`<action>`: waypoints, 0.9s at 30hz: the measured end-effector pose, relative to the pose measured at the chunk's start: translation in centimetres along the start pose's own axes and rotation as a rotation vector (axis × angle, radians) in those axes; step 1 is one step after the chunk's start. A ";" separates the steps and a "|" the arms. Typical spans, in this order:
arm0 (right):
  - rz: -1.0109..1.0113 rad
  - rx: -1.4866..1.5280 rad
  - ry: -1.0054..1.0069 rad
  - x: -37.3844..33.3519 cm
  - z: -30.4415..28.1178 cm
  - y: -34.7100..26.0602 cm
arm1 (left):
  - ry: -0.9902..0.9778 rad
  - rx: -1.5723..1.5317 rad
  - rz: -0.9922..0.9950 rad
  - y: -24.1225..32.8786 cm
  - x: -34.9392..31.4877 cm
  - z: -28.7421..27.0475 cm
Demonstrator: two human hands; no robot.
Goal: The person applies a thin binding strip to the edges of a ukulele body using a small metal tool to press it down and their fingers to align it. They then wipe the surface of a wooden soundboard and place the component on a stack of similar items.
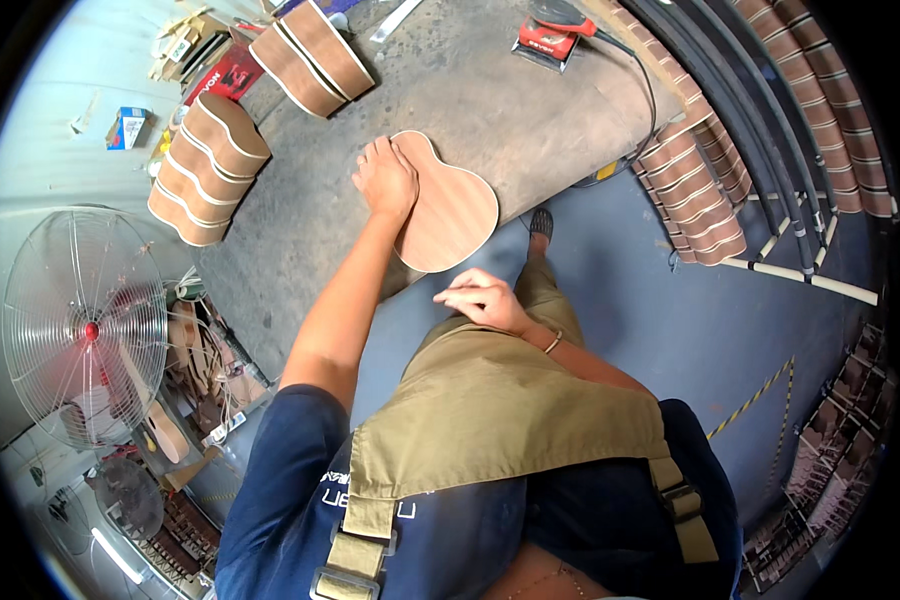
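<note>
The left hand (385,180) presses flat, grip open, on a pale wooden guitar body (450,205) lying on the table (450,90). The right hand (482,298) hovers nearer, empty, fingers loosely curled, just below the body's edge.

Pale guitar body (450,205) flat on bench.

We record a pale reddish-tan guitar body (448,205) with fine straight grain at centre, on a dull grey-brown bench (490,90). At ten o'clock, stacked guitar bodies (208,165) show brown sides with cream edge stripes; the stack (700,190) at two o'clock repeats this pattern. At twelve o'clock sits a red and black sander (550,35). The fan (85,325) at nine o'clock has a silver grille and red hub. The apron (490,400) is olive khaki over a navy shirt (280,500). The floor (670,320) is blue-grey, with a yellow-black striped line (755,395) at four o'clock.
</note>
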State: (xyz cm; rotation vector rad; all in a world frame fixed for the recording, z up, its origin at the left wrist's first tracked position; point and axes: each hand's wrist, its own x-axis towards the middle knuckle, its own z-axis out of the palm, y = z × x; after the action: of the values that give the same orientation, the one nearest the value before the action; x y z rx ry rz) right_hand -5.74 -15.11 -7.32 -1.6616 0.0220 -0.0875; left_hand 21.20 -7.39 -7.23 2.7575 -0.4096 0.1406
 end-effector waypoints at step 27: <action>-0.168 -0.321 -0.510 31.2 -16.4 3.4 | -0.446 -0.249 -0.031 -1.6 -6.8 -5.1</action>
State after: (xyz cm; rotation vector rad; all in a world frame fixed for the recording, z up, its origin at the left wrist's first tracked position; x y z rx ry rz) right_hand 24.35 -33.79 -7.85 -1.9614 -0.5132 0.2256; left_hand 14.97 -2.36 -3.95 2.5298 -0.4599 -0.5074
